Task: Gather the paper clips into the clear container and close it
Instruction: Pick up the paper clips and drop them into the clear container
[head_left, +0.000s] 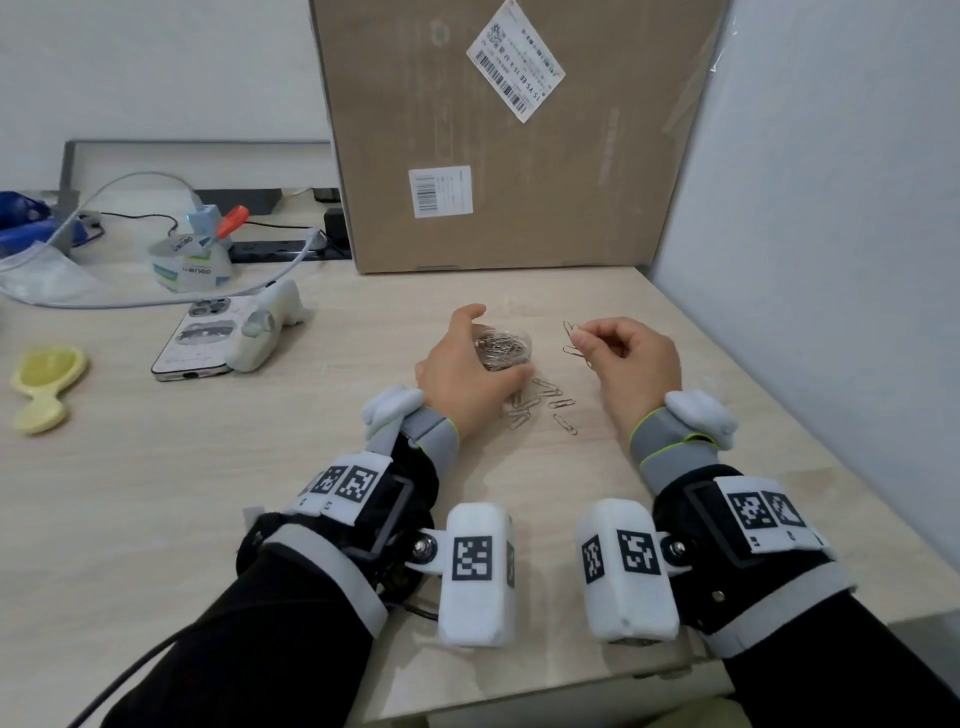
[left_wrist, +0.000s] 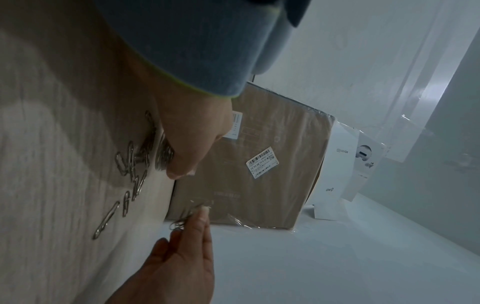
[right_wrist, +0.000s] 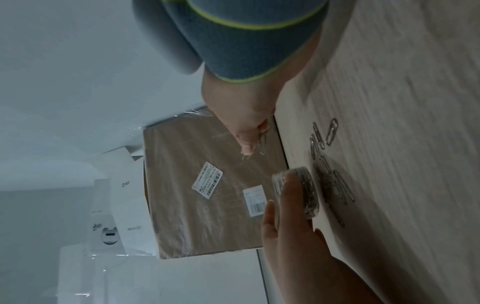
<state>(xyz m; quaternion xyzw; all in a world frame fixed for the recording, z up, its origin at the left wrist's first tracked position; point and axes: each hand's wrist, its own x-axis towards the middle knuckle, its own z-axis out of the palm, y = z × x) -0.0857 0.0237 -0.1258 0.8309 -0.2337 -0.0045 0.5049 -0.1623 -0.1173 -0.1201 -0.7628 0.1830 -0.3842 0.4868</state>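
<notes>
Clips (head_left: 543, 402): loose scatter on the counter (head_left: 260, 467), just in front of the container and between the two wrists; about eight or so lie flat, some overlapping.

Container (head_left: 506, 347): clear, round, low-walled, standing on the counter. It holds a tangled heap of clips, roughly filling it. No lid is on it, and none can be made out in any view.

Left hand (head_left: 462, 369): curled round the container, thumb on the far side, fingers on the near side, steadying it.

Right hand (head_left: 631, 353): raised above the counter to the right of the container, thumb and forefinger pinching a small bunch of clips (head_left: 574, 343) that hang from the fingertips; other fingers folded in.

Step in hand, as judged: carrying a picked-up bunch across to the open container. Gathering looks past halfway, given the heap inside against the scatter outside.

Next move calls for: bringing the pinch over the mouth and letting go low, so that no clip bounces off the heap or rim; then further pickups from the scatter, where overlapping clips may snag and lift together. Closing waits on finding the lid.

Cardboard box (head_left: 519, 156): stands behind, apart from the work.
</notes>
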